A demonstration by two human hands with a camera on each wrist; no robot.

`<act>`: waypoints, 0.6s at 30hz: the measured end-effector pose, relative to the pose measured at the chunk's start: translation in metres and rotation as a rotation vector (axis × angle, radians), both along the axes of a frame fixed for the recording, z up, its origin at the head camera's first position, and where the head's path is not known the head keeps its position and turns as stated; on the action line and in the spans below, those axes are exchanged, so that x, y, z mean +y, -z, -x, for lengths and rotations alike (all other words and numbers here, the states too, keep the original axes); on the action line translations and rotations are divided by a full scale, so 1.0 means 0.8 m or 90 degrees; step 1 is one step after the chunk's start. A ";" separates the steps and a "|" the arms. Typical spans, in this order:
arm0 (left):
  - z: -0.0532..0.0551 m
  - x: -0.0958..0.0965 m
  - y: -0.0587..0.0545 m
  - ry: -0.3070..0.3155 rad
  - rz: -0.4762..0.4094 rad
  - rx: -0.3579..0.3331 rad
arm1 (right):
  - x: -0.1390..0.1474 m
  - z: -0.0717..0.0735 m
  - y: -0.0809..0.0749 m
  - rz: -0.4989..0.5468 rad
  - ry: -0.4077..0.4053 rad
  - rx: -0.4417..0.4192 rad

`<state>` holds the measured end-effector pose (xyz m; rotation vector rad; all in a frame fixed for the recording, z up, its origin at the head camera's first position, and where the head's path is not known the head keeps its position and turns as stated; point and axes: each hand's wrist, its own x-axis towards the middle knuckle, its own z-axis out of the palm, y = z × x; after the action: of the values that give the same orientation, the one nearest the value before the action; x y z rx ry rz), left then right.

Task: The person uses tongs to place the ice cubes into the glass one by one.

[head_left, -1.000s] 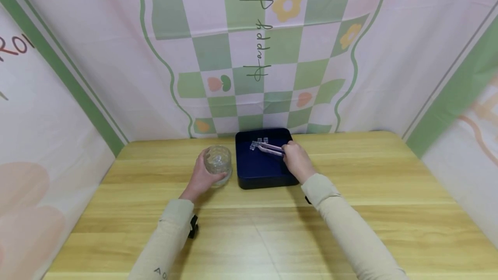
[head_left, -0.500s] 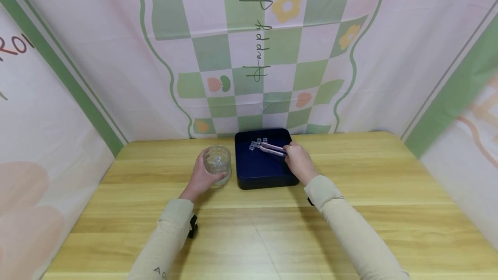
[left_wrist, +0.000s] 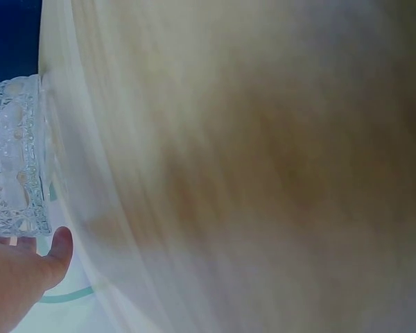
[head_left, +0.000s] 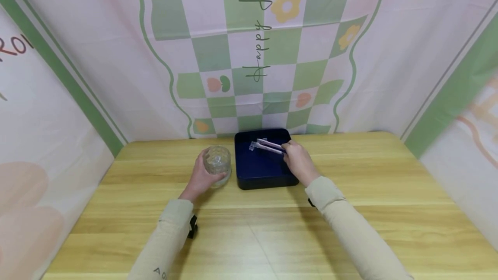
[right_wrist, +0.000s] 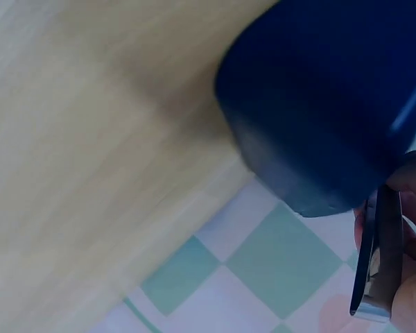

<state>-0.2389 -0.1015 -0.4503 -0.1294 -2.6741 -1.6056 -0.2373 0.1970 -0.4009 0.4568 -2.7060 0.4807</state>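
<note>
- Glass (head_left: 218, 159) — gripped by the left hand (head_left: 203, 176) — stands on the table (head_left: 241, 228), just left of the blue tray (head_left: 264, 170).
- Clear cubes (head_left: 252, 145) lie in the tray's far left part, right of the glass.
- Tongs (head_left: 270, 149), pinched by the right hand (head_left: 299, 161), run lengthwise leftward to the cubes; whether one is caught, I cannot tell.

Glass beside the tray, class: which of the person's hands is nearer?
Left: the left hand grips the glass. The right hand is farther off, at the right side of the tray, holding the tongs.
</note>
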 end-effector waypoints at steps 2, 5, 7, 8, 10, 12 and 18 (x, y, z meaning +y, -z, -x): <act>0.000 0.000 0.000 0.000 0.003 -0.002 | -0.002 -0.001 -0.003 0.004 -0.005 0.009; 0.001 0.000 0.000 0.000 0.006 -0.001 | -0.007 -0.005 -0.012 0.011 -0.012 0.022; 0.001 0.000 0.000 -0.001 0.006 0.001 | -0.012 -0.008 -0.020 0.013 -0.019 0.030; 0.001 0.000 -0.001 -0.001 0.007 0.002 | -0.015 -0.010 -0.023 0.014 -0.024 0.034; 0.001 0.001 -0.002 -0.003 0.005 0.004 | -0.022 -0.014 -0.031 0.014 -0.037 0.042; 0.001 0.001 -0.002 -0.005 0.003 0.006 | -0.028 -0.017 -0.036 0.009 -0.051 0.054; 0.000 0.001 -0.003 -0.006 -0.004 0.011 | -0.050 -0.032 -0.048 0.008 -0.096 0.089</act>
<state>-0.2385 -0.1004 -0.4479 -0.1293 -2.6516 -1.6024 -0.2118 0.1568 -0.3623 0.6680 -2.5447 0.4866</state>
